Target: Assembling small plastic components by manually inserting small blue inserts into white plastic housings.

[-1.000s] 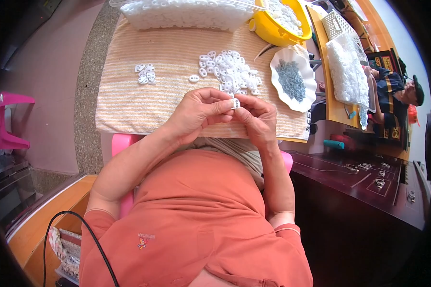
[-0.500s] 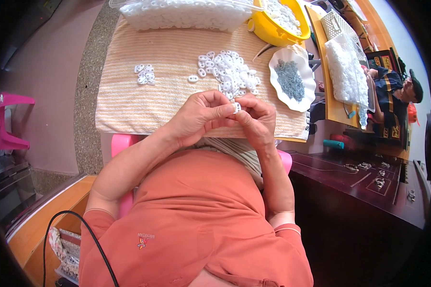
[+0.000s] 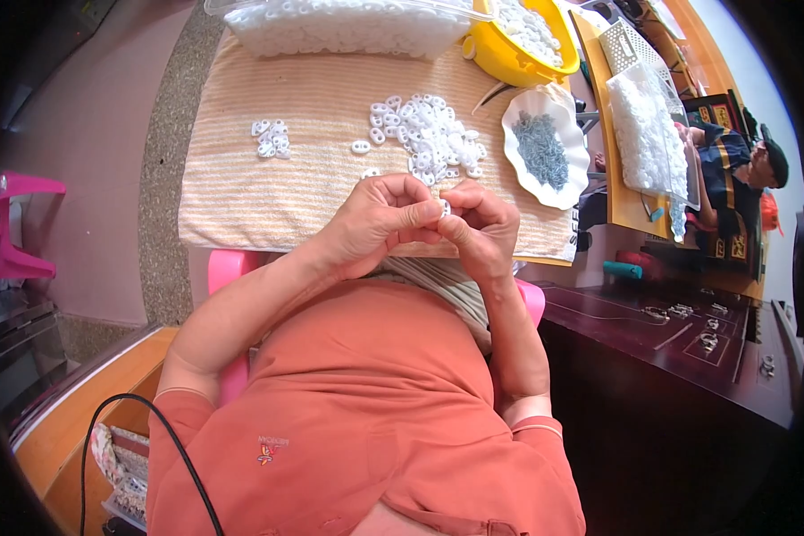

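My left hand (image 3: 389, 219) and my right hand (image 3: 481, 228) meet at the near edge of the towel. Between their thumbs and fingertips they pinch a small white oval plastic piece (image 3: 444, 208) with holes, partly covered by the fingers. Just beyond them lies a loose heap of similar white oval pieces (image 3: 433, 138). One single oval piece (image 3: 360, 146) lies left of the heap, and another (image 3: 372, 172) shows beside my left knuckles. Farther left is a small group of white pieces (image 3: 272, 139). Right of the heap, a white scalloped dish (image 3: 573, 183) holds many thin grey bits (image 3: 541, 150), too small to name.
A clear bin (image 3: 348, 36) of white pieces stands at the far edge of the striped towel (image 3: 241, 201), near a yellow basin (image 3: 500, 58). A pointed tool (image 3: 489, 96) lies by the dish. At right, a person (image 3: 732, 165) sits behind another clear bin (image 3: 648, 134).
My right hand has shifted slightly to the right, and the pinched piece has turned a little. A white piece beside my left knuckles has come into view.
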The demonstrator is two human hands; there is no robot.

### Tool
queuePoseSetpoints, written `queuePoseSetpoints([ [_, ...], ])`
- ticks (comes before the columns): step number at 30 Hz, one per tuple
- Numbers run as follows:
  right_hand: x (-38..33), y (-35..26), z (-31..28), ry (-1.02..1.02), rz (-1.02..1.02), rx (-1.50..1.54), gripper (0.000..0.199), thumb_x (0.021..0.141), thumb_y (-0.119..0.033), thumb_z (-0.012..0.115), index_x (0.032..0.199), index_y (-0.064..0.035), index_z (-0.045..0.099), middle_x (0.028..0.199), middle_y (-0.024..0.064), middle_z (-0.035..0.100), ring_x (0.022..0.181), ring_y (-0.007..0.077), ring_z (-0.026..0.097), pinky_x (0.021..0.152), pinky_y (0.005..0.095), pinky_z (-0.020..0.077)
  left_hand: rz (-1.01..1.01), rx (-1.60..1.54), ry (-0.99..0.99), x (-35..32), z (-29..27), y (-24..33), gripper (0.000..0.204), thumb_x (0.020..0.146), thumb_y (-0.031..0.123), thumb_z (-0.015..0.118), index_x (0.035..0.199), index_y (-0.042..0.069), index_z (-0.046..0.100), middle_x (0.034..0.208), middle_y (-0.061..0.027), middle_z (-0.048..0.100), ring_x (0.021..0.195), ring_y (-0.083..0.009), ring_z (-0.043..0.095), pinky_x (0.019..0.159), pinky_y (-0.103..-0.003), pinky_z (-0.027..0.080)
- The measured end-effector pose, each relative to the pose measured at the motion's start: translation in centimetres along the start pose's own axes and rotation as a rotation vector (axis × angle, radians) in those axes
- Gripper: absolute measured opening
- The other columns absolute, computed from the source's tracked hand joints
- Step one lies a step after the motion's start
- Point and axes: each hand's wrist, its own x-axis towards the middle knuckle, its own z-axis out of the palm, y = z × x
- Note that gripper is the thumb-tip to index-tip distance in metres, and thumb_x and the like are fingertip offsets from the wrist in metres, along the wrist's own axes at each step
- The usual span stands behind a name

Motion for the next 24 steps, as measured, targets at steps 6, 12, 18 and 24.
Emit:
queuePoseSetpoints([
  [6,0.0,-0.3,0.1,-0.013,-0.009,-0.001,0.021,0.08,0.001,0.072,0.1,0.0048,0.066,0.088,0.0081,0.063,0.077,0.0107,0.058,0.067,0.0221,0.0461,-0.023,0.009,0.007,0.0,0.1,0.0,0.008,0.088,0.011,0.067,0.088,0.005,0.063,0.086,-0.0023,0.064,0.079,-0.0093,0.061,0.071,-0.023,0.054],
  [12,0.4,-0.5,0.2,-0.038,0.145,0.048,0.021,0.082,0.001,0.07,0.103,0.004,0.065,0.092,0.0071,0.062,0.079,0.0096,0.058,0.069,0.0214,0.0466,-0.029,0.062,0.065,0.0,-0.3,0.4,0.009,0.088,0.011,0.068,0.089,0.004,0.063,0.087,-0.0033,0.064,0.079,-0.01,0.062,0.071,-0.024,0.054],
  [18,0.4,-0.3,-0.4,-0.076,0.215,0.151,0.018,0.086,-0.001,0.067,0.103,0.0028,0.063,0.092,0.005,0.064,0.081,0.0096,0.062,0.072,0.0223,0.05,-0.014,0.113,0.074,0.1,-0.3,0.5,0.012,0.088,0.013,0.068,0.091,0.002,0.063,0.088,-0.0047,0.064,0.081,-0.0116,0.063,0.073,-0.025,0.055],
  [24,0.9,-1.7,-0.3,0.013,0.3,0.046,0.013,0.087,-0.002,0.066,0.097,0.0025,0.062,0.086,0.0057,0.065,0.075,0.0114,0.063,0.069,0.0235,0.0526,-0.004,0.151,0.115,0.0,-0.1,0.4,0.016,0.089,0.014,0.067,0.095,0.001,0.062,0.091,-0.0055,0.065,0.082,-0.0122,0.063,0.074,-0.025,0.055],
])
